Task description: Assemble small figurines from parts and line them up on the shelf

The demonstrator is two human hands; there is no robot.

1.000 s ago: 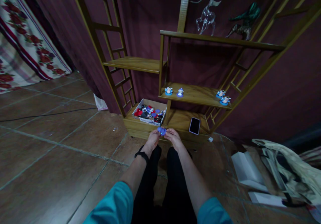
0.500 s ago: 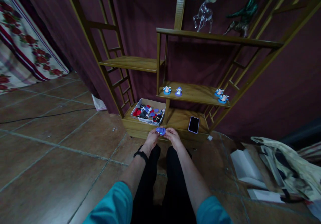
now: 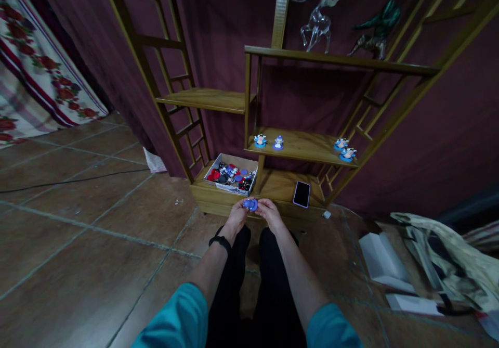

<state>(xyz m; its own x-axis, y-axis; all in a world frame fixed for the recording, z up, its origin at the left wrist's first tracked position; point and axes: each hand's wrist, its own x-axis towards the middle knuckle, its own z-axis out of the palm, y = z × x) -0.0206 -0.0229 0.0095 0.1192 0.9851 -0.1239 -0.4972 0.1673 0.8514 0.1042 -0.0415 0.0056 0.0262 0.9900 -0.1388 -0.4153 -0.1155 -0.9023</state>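
Observation:
A small purple figurine [image 3: 250, 205] with a round base is held between my two hands, just in front of the lowest shelf. The fingers of my left hand [image 3: 237, 216] close on its left part. My right hand [image 3: 269, 214] pinches it from the right, at the base. Just beyond my hands sits an open cardboard box [image 3: 219, 186] of loose red, blue, purple and black figurine pieces. On the shelf above stand a purple-and-white figurine [image 3: 278, 142] and, left of it, a blue-based figurine [image 3: 260, 140].
Two more blue-based figurines [image 3: 346, 154] stand at the right end of the middle shelf [image 3: 306, 146]. A phone [image 3: 301, 194] lies on the lowest shelf. Higher up are a glass deer [image 3: 318, 25] and a dark green statue [image 3: 380, 28]. White boxes [image 3: 384, 259] lie on the floor at right.
My hands stay in nearly the same place, both still on the purple figurine. It looks slightly turned, with its base showing a little more; the view has shifted slightly.

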